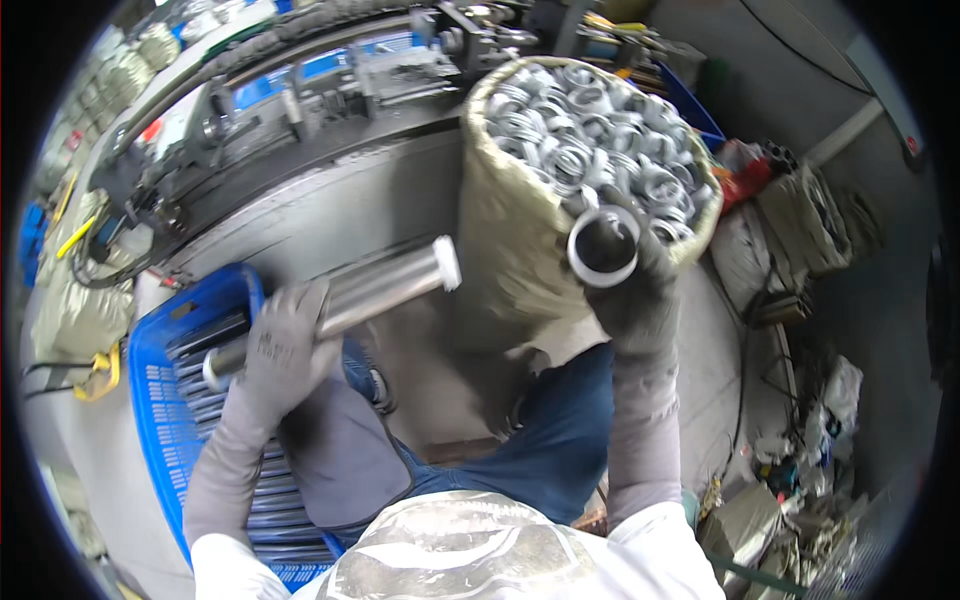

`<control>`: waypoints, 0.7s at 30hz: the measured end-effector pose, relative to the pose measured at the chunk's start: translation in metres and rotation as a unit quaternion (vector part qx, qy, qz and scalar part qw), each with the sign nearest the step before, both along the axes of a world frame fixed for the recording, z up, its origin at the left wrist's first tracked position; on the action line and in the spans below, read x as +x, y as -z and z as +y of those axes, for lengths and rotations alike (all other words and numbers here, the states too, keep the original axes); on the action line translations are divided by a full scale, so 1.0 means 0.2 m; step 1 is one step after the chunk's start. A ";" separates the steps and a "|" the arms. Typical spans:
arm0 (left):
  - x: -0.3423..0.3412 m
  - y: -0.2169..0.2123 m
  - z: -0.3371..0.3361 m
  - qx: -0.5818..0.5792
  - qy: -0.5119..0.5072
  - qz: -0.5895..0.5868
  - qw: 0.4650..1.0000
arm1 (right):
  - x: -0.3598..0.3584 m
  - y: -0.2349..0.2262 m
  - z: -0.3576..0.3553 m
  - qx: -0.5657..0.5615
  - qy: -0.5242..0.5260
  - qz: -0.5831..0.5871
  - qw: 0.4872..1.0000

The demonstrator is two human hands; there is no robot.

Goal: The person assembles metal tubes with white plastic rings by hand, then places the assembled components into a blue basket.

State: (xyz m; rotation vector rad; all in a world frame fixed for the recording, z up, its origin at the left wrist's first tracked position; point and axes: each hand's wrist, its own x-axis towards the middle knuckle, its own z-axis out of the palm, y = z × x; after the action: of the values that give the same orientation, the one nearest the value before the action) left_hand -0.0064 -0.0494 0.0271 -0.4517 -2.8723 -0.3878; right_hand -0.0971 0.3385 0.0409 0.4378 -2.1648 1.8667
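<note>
My left hand (285, 345), in a grey glove, is closed around a shiny metal tube (385, 288) held at a slant above a blue basket (143, 345). A white ring or cap sits on the tube's upper right end, and another white end shows at its lower left. My right hand (635, 300), gloved too, grips a light grey plastic ring (603, 278) at the near rim of a tall pale sack (515, 235). Similar rings (600, 130) fill the sack to the top. Several dark tubes (275, 500) lie side by side in the basket.
A metal machine bench (330, 150) runs across the back left. A grey cloth pad (345, 455) covers my left thigh. At the right are folded sacks (810, 220) and, nearer, a heap of plastic bags and scraps (800, 480). A blue bin (690, 105) stands behind the sack.
</note>
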 end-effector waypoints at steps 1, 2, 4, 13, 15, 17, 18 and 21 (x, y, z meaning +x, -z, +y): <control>-0.10 -0.02 0.01 -0.040 -0.020 0.019 0.999 | 0.03 0.05 -0.01 0.045 -0.034 -0.008 0.998; -0.22 -0.05 0.00 -0.045 -0.019 0.070 0.996 | 0.04 0.12 -0.03 0.085 -0.073 -0.017 0.994; -0.50 -0.14 0.04 -0.050 -0.015 0.164 0.985 | 0.04 0.28 -0.13 -0.038 -0.143 -0.126 0.981; -1.69 -0.29 -0.14 -0.239 -0.146 0.296 0.913 | 0.03 0.56 -0.26 0.008 -0.221 -0.210 0.952; -1.81 -0.33 -0.10 -0.238 -0.182 0.190 0.935 | 0.01 0.57 -0.26 0.017 -0.195 -0.235 0.952; -1.91 -0.28 -0.18 -0.227 -0.183 0.194 0.937 | 0.00 0.57 -0.27 -0.013 -0.193 -0.259 0.946; -1.95 -0.26 -0.23 -0.216 -0.190 0.199 0.937 | -0.01 0.56 -0.29 -0.040 -0.196 -0.281 0.939; -1.98 -0.27 -0.21 -0.210 -0.182 0.179 0.944 | -0.03 0.43 -0.30 -0.032 -0.204 -0.317 0.926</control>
State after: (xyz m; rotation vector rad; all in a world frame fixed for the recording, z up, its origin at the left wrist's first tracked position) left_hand -0.4025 -0.0906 0.0812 -0.0355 -2.5834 0.3421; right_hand -0.1036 0.2787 -0.0454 0.3147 -2.5362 2.5904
